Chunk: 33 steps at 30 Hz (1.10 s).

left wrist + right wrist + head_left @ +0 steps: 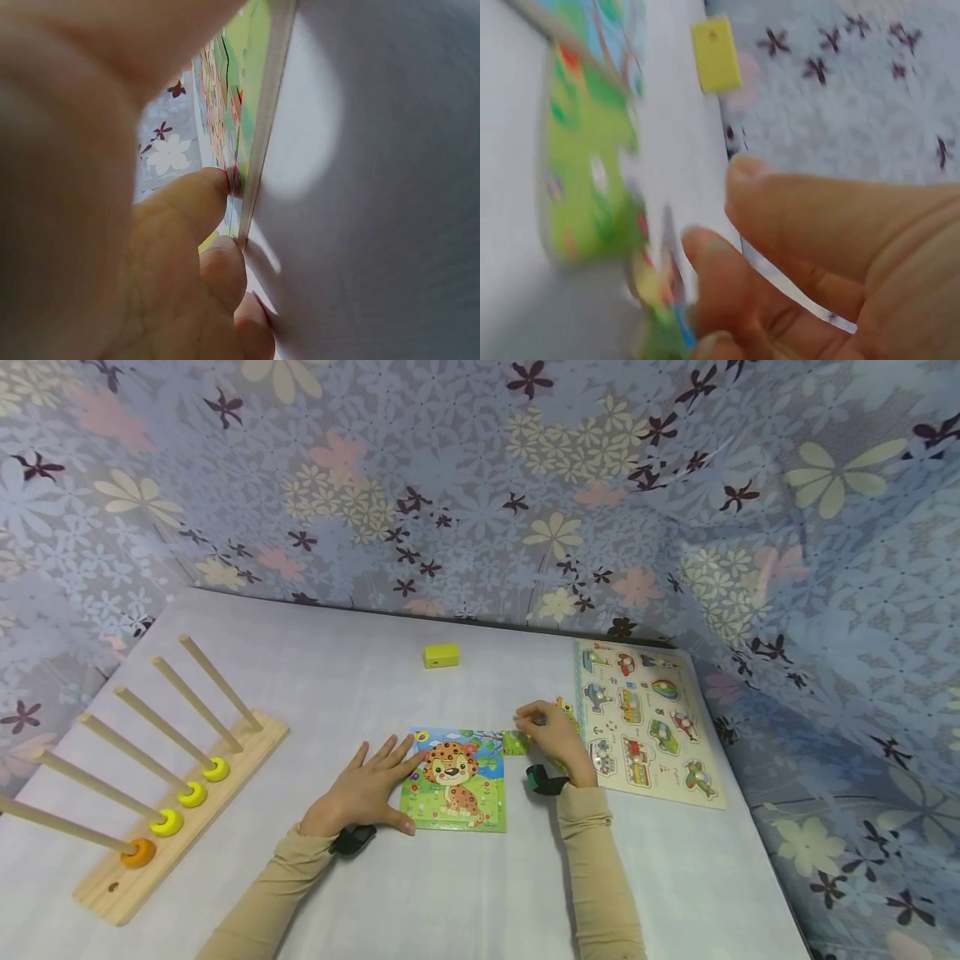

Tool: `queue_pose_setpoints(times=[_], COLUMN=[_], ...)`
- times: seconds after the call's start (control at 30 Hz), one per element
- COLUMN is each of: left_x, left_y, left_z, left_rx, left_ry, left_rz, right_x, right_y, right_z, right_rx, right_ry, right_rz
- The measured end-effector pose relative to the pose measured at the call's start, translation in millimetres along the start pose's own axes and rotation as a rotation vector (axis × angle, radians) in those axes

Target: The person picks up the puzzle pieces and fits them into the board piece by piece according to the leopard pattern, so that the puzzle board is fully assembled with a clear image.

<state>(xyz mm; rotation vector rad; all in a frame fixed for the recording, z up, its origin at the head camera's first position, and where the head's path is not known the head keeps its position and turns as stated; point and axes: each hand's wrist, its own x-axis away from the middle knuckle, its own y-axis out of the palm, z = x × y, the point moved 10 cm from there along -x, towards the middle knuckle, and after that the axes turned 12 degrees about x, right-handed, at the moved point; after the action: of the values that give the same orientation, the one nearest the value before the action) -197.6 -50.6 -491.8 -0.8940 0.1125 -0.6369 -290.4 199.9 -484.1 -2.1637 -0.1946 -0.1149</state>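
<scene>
A jigsaw puzzle with a spotted leopard cub (453,785) lies in its tray in the middle of the table. My left hand (367,785) rests at its left side with fingers spread; in the left wrist view a fingertip touches the puzzle's edge (259,127). To the right of the tray my right hand (553,735) hovers, its fingers loosely bent. The right wrist view shows thumb and forefinger apart, with nothing between them. A green puzzle piece (592,172) lies against the tray's right edge. More colourful pieces (660,300), blurred, are partly hidden behind the right hand.
A yellow block (441,656) sits towards the back of the table. At the right lies a peg puzzle board with vehicles (652,727). On the left stands a wooden base (183,827) with several upright rods, some carrying yellow or orange rings. Flowered cloth hangs behind.
</scene>
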Motion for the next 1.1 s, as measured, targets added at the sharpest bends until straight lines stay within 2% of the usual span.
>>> queue_pose_setpoints(times=[0.2, 0.43, 0.6, 0.7, 0.87, 1.0, 1.1], left_x=[-0.7, -1.8, -1.1, -0.3, 0.0, -0.7, -1.4], left_y=[0.8, 1.6, 1.6, 1.8, 1.8, 1.3, 3.3], left_z=[-0.9, -3.4, -2.5, -1.3, -1.8, -3.1, -3.4], left_rx=[-0.005, -0.007, -0.005, -0.003, -0.001, -0.004, 0.002], left_ry=[-0.005, -0.020, -0.021, -0.014, -0.010, -0.018, -0.019], left_rz=[-0.005, -0.012, -0.013, -0.015, -0.018, -0.011, -0.013], right_x=[5, 9, 11, 14, 25, 33, 36], right_y=[-23.4, -35.9, -37.2, -38.0, -43.3, -50.0, -55.8], right_z=[27, 48, 48, 46, 43, 45, 48], right_rx=[0.041, 0.079, 0.097, 0.173, 0.291, 0.279, 0.237], right_ry=[0.056, 0.125, 0.141, 0.159, 0.191, 0.192, 0.186], right_rz=[0.039, 0.054, 0.072, 0.103, 0.206, 0.284, 0.309])
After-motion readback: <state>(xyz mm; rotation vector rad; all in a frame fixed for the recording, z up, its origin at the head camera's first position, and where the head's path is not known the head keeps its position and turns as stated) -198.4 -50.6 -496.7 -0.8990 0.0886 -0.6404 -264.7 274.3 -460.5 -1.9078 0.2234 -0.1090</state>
